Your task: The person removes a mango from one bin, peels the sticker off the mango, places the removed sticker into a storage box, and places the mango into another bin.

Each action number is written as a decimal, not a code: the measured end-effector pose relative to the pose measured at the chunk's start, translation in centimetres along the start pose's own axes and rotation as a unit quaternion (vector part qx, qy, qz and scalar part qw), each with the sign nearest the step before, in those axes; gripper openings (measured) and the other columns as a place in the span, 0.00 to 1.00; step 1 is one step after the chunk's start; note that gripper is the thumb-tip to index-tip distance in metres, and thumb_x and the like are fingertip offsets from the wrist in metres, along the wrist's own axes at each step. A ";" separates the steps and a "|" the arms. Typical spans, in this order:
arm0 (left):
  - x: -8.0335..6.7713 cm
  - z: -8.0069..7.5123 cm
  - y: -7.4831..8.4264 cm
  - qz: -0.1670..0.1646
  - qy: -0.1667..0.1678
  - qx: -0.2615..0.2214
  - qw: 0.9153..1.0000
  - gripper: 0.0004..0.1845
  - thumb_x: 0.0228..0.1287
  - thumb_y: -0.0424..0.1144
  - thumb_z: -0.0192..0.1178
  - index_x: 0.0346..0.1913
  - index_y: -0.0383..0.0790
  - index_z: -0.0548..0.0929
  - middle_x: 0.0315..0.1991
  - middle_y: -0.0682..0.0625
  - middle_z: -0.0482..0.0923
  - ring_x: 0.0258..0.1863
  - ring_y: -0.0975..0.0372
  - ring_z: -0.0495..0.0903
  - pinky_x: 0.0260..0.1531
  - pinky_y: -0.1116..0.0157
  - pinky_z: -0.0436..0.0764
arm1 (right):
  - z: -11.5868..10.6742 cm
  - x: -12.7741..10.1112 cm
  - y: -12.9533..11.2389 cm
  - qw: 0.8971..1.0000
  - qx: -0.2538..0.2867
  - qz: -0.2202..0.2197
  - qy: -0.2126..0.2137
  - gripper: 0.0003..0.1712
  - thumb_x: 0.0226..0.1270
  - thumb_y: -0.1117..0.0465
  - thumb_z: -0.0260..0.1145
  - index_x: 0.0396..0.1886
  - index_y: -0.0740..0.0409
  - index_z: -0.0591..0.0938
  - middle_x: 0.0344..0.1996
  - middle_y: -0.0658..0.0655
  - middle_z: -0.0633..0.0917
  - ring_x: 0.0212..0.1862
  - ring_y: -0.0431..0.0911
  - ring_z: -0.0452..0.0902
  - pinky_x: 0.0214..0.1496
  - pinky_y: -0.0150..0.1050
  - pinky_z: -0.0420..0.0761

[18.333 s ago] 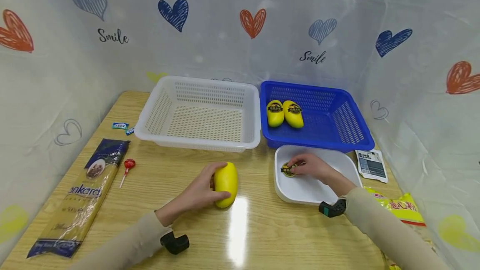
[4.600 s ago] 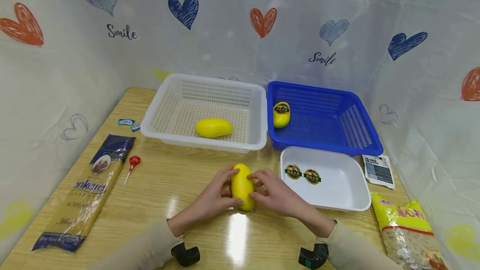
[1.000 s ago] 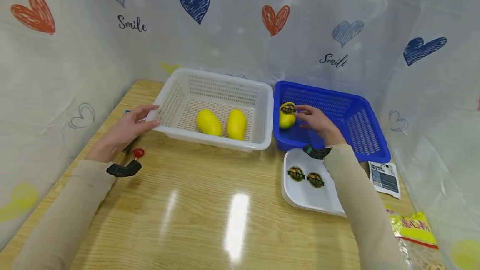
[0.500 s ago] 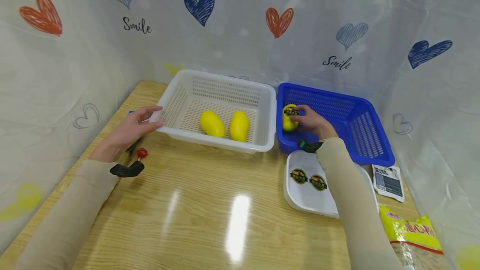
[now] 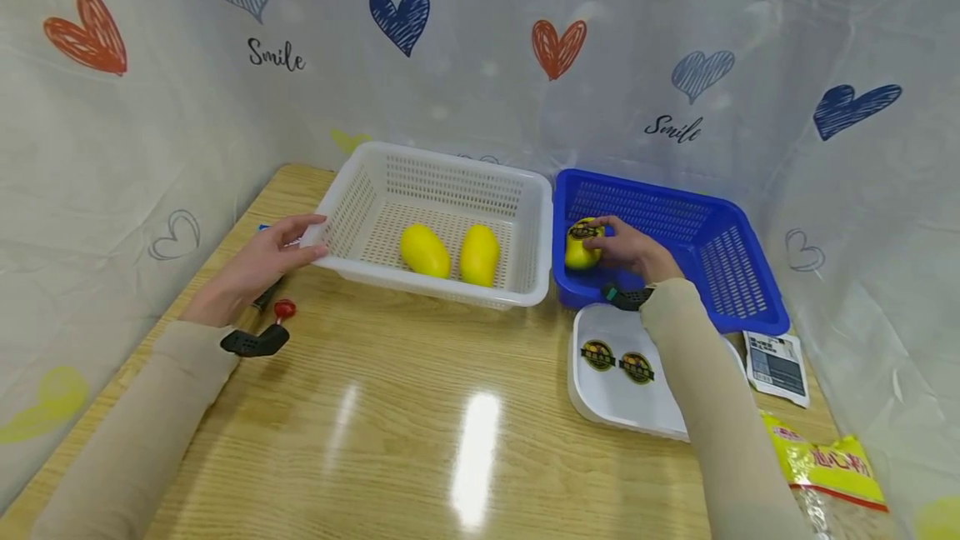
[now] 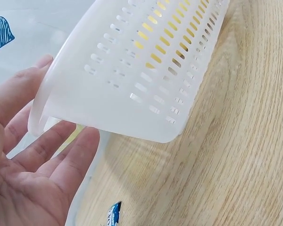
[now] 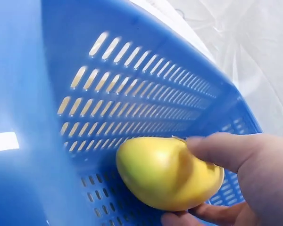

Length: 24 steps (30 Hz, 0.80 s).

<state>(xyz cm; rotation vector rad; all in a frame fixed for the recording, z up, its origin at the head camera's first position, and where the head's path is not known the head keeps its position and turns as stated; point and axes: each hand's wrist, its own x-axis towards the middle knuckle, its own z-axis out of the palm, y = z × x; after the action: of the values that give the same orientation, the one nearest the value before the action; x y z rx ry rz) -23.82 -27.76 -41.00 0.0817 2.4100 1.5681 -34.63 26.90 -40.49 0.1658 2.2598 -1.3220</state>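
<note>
In the head view my left hand [image 5: 258,261] holds the left rim corner of the white basket [image 5: 427,280]. The left wrist view shows its fingers [image 6: 80,155] at that rim. Two plain yellow mangoes [image 5: 424,251] lie inside the basket. My right hand [image 5: 630,248] reaches into the blue basket [image 5: 738,265] and grips a mango [image 5: 581,255] bearing a black-and-gold round label [image 5: 582,229]. From the right wrist, this mango [image 7: 155,174] looks yellow with a greenish patch. Thumb and fingers are on its near end. Two similar labels [image 5: 598,354] are on the white tray [image 5: 622,411].
A red lollipop [image 5: 285,309] lies near the left forearm. A blue wrapped candy [image 6: 114,214] is below the left hand. At right are a white packet [image 5: 776,365] and a yellow-topped bag [image 5: 825,465]. A patterned curtain [image 5: 480,82] surrounds the table [image 5: 360,432].
Earlier the white basket held no mangoes; now it holds two. A second label has appeared in the tray. Over the last second my right hand has closed on the labelled mango and shifted it slightly.
</note>
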 end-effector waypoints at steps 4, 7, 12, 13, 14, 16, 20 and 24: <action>-0.1 0.0 0.1 0.010 0.002 0.009 1.000 0.41 0.67 0.55 0.61 0.76 0.47 0.56 0.76 0.45 0.51 0.69 0.54 0.62 0.65 0.49 0.62 | 0.2 0.0 0.1 1.000 0.004 -0.004 0.005 0.36 0.74 0.58 0.60 0.73 0.60 0.53 0.69 0.72 0.58 0.65 0.62 0.65 0.67 0.54 0.67; -0.1 0.0 0.2 0.012 0.002 0.010 1.000 0.41 0.67 0.55 0.61 0.76 0.47 0.57 0.76 0.44 0.51 0.70 0.53 0.61 0.66 0.49 0.62 | 0.4 0.1 0.0 1.000 0.009 -0.006 0.020 0.33 0.74 0.60 0.59 0.72 0.61 0.55 0.68 0.73 0.60 0.62 0.63 0.68 0.64 0.54 0.70; 0.0 0.1 0.3 0.002 -0.001 0.011 1.000 0.40 0.67 0.55 0.61 0.76 0.48 0.57 0.77 0.45 0.48 0.72 0.52 0.57 0.67 0.47 0.60 | 0.3 0.0 -0.1 1.000 -0.004 -0.007 0.022 0.30 0.75 0.64 0.57 0.71 0.61 0.57 0.68 0.73 0.59 0.62 0.63 0.67 0.63 0.55 0.72; 0.0 0.2 0.4 0.001 -0.002 0.009 1.000 0.39 0.67 0.54 0.61 0.76 0.48 0.57 0.77 0.45 0.48 0.72 0.52 0.56 0.67 0.47 0.59 | 0.3 -0.1 -0.1 1.000 -0.009 -0.008 0.018 0.30 0.75 0.64 0.56 0.71 0.61 0.57 0.68 0.73 0.59 0.62 0.64 0.67 0.63 0.55 0.72; 0.0 0.2 0.4 0.001 -0.003 0.010 1.000 0.39 0.67 0.54 0.61 0.76 0.48 0.57 0.77 0.45 0.47 0.73 0.51 0.55 0.67 0.47 0.59 | 0.2 -0.3 -0.1 1.000 -0.014 -0.008 0.015 0.29 0.75 0.64 0.56 0.71 0.61 0.57 0.68 0.72 0.59 0.63 0.64 0.66 0.63 0.55 0.71; 0.0 0.2 0.4 0.001 -0.004 0.013 1.000 0.40 0.67 0.54 0.61 0.76 0.48 0.57 0.77 0.45 0.46 0.74 0.51 0.52 0.68 0.46 0.58 | -0.1 -0.8 -0.2 1.000 -0.019 -0.013 0.011 0.28 0.76 0.64 0.55 0.70 0.60 0.57 0.68 0.72 0.58 0.63 0.63 0.66 0.63 0.56 0.71; -0.1 0.2 0.5 0.003 -0.005 0.012 1.000 0.41 0.66 0.55 0.61 0.76 0.47 0.56 0.77 0.44 0.48 0.72 0.50 0.55 0.67 0.46 0.58 | -0.9 -2.5 -0.5 0.999 -0.005 -0.044 0.012 0.28 0.77 0.62 0.55 0.71 0.59 0.57 0.68 0.72 0.58 0.63 0.63 0.66 0.63 0.58 0.70; -0.1 0.0 0.5 0.009 -0.003 0.007 1.000 0.41 0.66 0.54 0.61 0.76 0.46 0.56 0.76 0.43 0.52 0.70 0.51 0.61 0.65 0.48 0.61 | -1.3 -5.4 -1.6 0.995 0.011 -0.092 0.021 0.28 0.77 0.57 0.56 0.70 0.54 0.59 0.69 0.70 0.55 0.63 0.62 0.64 0.63 0.58 0.69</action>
<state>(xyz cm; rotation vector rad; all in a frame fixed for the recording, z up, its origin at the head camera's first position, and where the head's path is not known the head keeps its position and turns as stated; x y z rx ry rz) -23.73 -27.58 -40.56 0.1109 2.4219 1.5561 -30.99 28.00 -36.09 -0.0070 2.3429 -1.4498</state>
